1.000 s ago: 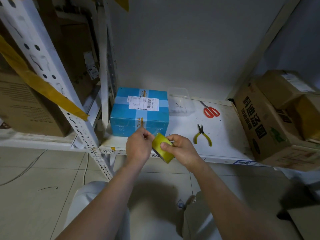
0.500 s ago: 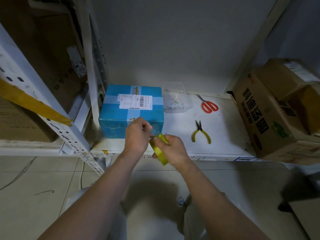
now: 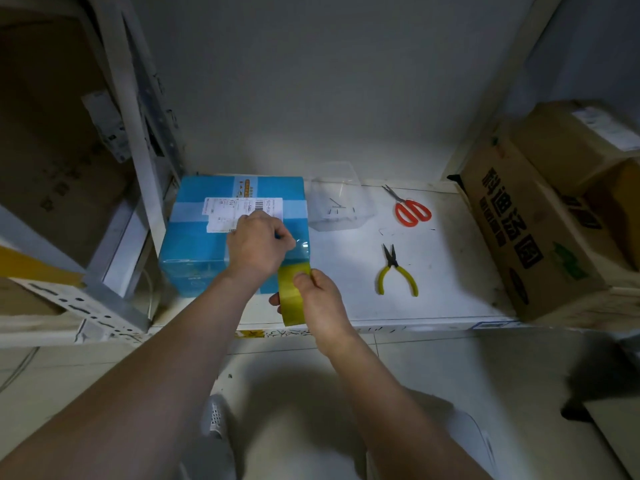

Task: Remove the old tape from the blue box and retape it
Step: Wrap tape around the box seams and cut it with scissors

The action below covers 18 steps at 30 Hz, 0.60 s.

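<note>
overhead, left hand (image 3: 258, 242) pinches clear tape (image 3: 300, 249) over blue box (image 3: 194, 244); right hand (image 3: 320, 299) grips roll (image 3: 289, 299).

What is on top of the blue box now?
On the blue box lie a white shipping label and the left hand, pulling clear tape. The hand covers part of the label.

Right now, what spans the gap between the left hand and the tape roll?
In the head view, a stretch of clear tape runs from the left hand to the tape roll.
</note>
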Available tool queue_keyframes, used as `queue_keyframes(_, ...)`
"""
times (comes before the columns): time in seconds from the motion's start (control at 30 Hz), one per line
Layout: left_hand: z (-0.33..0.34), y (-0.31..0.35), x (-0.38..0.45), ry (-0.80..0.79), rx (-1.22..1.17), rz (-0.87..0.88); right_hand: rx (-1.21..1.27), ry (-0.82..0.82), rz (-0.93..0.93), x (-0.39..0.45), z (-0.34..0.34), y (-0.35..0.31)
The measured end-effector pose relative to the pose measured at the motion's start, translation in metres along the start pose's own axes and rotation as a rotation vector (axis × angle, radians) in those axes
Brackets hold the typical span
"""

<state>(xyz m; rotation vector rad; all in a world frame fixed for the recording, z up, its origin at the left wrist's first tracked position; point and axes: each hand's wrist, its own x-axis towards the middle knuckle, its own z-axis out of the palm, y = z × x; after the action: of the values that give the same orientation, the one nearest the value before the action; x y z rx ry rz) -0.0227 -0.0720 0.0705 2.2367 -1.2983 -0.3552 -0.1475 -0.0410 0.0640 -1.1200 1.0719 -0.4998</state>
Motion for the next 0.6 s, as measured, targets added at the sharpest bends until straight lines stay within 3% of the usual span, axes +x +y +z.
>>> queue_keyframes(0.6,0.018,-0.001,0.028,-0.028,0.047,-0.148,0.012,0.057,0.09,0.013,0.0,-0.016)
